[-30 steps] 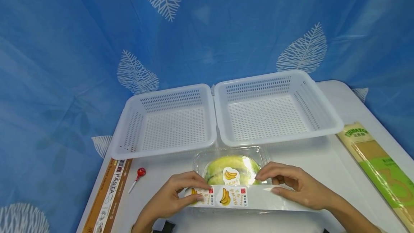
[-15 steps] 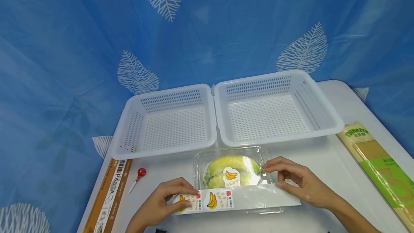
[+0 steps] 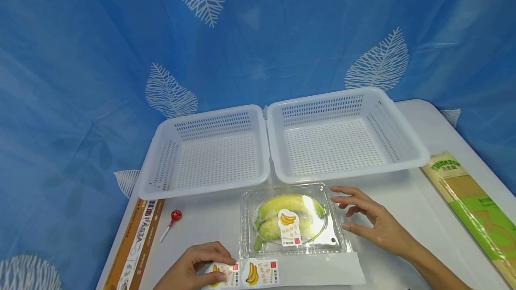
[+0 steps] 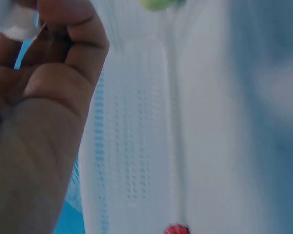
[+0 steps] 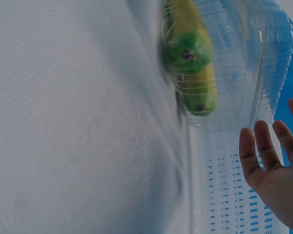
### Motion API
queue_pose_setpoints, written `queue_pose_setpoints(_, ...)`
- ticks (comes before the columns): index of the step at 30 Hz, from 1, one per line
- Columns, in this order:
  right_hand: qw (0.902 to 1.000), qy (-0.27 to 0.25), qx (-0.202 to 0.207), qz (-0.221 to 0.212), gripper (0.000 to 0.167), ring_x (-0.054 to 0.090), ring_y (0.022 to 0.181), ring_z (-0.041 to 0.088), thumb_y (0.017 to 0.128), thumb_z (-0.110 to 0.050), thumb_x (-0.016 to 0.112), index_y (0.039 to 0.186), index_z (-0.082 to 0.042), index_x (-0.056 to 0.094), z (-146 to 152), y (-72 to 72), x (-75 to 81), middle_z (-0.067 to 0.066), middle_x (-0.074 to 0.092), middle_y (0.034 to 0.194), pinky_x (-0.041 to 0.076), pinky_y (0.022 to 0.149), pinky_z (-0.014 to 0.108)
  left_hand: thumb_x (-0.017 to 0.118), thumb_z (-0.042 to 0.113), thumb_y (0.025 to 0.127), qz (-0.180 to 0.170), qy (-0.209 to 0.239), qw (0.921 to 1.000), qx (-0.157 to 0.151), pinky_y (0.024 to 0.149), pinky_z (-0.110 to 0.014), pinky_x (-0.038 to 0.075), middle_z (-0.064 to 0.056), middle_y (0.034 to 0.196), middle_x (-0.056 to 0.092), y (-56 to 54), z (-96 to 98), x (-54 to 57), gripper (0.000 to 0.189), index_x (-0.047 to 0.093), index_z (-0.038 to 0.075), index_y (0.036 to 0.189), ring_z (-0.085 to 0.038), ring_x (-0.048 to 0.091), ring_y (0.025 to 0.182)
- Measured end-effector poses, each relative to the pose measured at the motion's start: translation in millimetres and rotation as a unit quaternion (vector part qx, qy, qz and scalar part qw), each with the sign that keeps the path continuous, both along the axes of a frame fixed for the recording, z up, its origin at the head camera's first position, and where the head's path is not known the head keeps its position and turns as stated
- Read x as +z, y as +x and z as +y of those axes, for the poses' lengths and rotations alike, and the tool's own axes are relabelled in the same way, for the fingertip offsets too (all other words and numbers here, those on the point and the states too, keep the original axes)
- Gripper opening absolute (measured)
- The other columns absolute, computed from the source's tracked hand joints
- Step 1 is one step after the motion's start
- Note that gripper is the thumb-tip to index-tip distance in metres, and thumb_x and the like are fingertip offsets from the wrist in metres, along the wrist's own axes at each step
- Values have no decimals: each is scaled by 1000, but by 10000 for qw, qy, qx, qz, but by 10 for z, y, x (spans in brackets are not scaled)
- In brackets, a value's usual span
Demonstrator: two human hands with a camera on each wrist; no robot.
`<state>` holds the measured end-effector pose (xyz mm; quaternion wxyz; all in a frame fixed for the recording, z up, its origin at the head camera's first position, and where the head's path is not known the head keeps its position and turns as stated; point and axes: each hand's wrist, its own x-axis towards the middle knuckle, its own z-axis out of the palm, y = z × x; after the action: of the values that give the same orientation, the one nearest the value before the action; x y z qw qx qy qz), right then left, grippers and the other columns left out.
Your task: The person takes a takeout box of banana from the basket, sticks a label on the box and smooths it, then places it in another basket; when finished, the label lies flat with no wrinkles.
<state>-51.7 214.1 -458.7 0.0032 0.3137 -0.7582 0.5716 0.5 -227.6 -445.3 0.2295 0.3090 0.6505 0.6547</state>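
A clear plastic box (image 3: 247, 223) holding green-yellow bananas (image 3: 288, 201) sits at the table's front middle. On its lid is a banana label (image 3: 288, 227). My left hand (image 3: 197, 264) pinches the left end of a white strip of banana stickers (image 3: 322, 270), which stretches along the box's near edge. Two stickers show on the strip; the rest of it is bare. Fingers slightly bent and apart, my right hand (image 3: 375, 223) hovers at the box's right side, holding nothing. The right wrist view shows its fingertips near the box (image 5: 259, 63); whether they touch I cannot tell.
Two white perforated baskets, left (image 3: 264, 164) and right (image 3: 350, 173), stand side by side behind the box. A red lollipop (image 3: 175, 215) and a brown pasta box (image 3: 135, 245) lie at left. A green-and-tan noodle packet (image 3: 475, 205) lies along the right edge.
The left hand has drawn the sticker strip left and toward me, uncovering the box lid and its label. The right hand has let go of the strip and spread its fingers.
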Motion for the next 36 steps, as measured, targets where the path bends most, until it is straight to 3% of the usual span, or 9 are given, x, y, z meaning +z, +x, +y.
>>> queue_pose_setpoints(4, 9998, 171, -12, 115, 59, 51, 118, 10, 80, 12, 72, 134, 0, 54, -11, -7, -2, 15, 42, 147, 48, 82, 24, 49, -15, 94, -270, 189, 9992, -245, 90, -32, 54, -17, 114, 65, 36, -98, -98, 36, 61, -7, 126, -13, 63, 106)
queue_pose_setpoints(11, 9968, 572, -243, 495, 62, 42, 130, 7, 77, 4, 78, 134, -7, 56, -22, -17, -12, 13, 41, 150, 45, 83, 23, 48, -16, 93, -464, 242, 9982, -283, 90, -31, 54, -16, 115, 66, 71, -192, -255, 34, 62, -10, 124, -11, 63, 107)
queue_pose_setpoints(15, 9962, 552, -208, 639, 64, 42, 128, 14, 74, 1, 81, 133, -6, 57, -33, -17, -36, 17, 40, 150, 44, 82, 23, 46, -15, 95, -867, 352, 9950, -354, 91, -28, 54, -10, 119, 67, 108, -262, -301, 32, 60, -13, 124, -8, 63, 106)
queue_pose_setpoints(18, 9960, 533, -221, 689, 64, 46, 124, 12, 72, 0, 83, 132, -5, 59, -35, -17, -48, 17, 39, 150, 44, 82, 23, 46, -12, 96, -1034, 220, 9938, -357, 90, -26, 54, -8, 120, 66, 112, -283, -336, 32, 60, -11, 125, -6, 62, 106)
queue_pose_setpoints(27, 9966, 559, -180, 585, 62, 46, 120, 9, 73, -1, 83, 131, -6, 60, -35, -11, -54, 18, 36, 151, 45, 80, 25, 47, -13, 95, -804, 307, 9950, -498, 91, -29, 55, -18, 126, 61, 68, -177, -463, 37, 55, -10, 131, -10, 60, 113)
queue_pose_setpoints(33, 9963, 601, -186, 592, 62, 48, 119, 7, 74, -3, 82, 132, -8, 60, -33, 5, -54, 18, 37, 151, 46, 79, 25, 50, -4, 98, -988, -6, 9925, -723, 99, -27, 49, -4, 133, 58, 39, -174, -455, 39, 54, -2, 137, -10, 55, 119)
queue_pose_setpoints(36, 9960, 635, -195, 596, 62, 49, 119, 6, 75, -3, 82, 132, -9, 60, -34, 9, -49, 17, 38, 150, 46, 79, 25, 55, -2, 97, -739, -313, 9935, -806, 104, -27, 44, -3, 139, 54, 27, -193, -421, 42, 53, 1, 139, -11, 51, 125)
